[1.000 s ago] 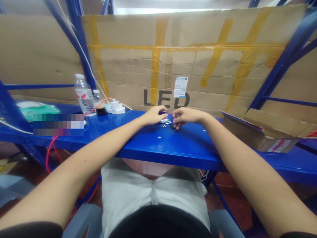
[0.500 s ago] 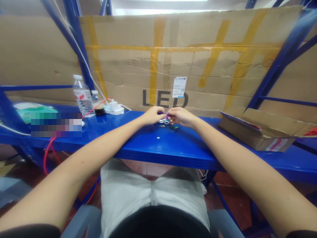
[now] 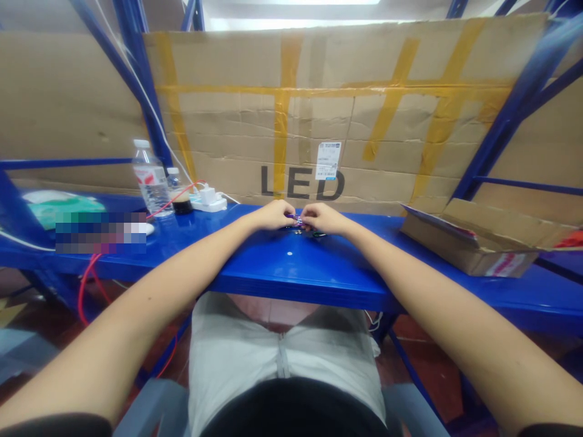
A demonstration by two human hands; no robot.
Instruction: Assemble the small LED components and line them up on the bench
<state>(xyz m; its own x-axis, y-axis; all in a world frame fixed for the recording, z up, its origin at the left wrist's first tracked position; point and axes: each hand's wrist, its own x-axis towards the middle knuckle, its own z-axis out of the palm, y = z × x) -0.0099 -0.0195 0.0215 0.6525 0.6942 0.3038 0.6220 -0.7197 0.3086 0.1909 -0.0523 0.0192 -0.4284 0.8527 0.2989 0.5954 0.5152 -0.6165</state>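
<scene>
My left hand [image 3: 276, 214] is closed, thumb and fingers pinching a small shiny purple metal piece [image 3: 296, 218] just above the blue table [image 3: 255, 261]. Fingertips of my right hand [image 3: 321, 217] meet the same piece from the other side, also closed in a pinch. The piece is too small and too much covered to name its kind. Under my right hand lies a small green shiny piece [image 3: 319, 235], partly hidden. Tiny metallic bits [image 3: 298, 232] rest on the tabletop below the fingers. Nearer the front edge is a small whitish round spot [image 3: 289, 254].
An open cardboard box [image 3: 473, 249] stands at the right. To the left are a water bottle [image 3: 150, 179], a small bottle of dark liquid [image 3: 181, 197], a white power strip [image 3: 212, 203] and a red cable [image 3: 84, 291]. A large taped carton [image 3: 228, 121] rises behind the table.
Both hands have come slightly lower toward the tabletop, still joined at the purple piece. My right hand now covers more of the green piece, and the shiny pieces behind are hidden.
</scene>
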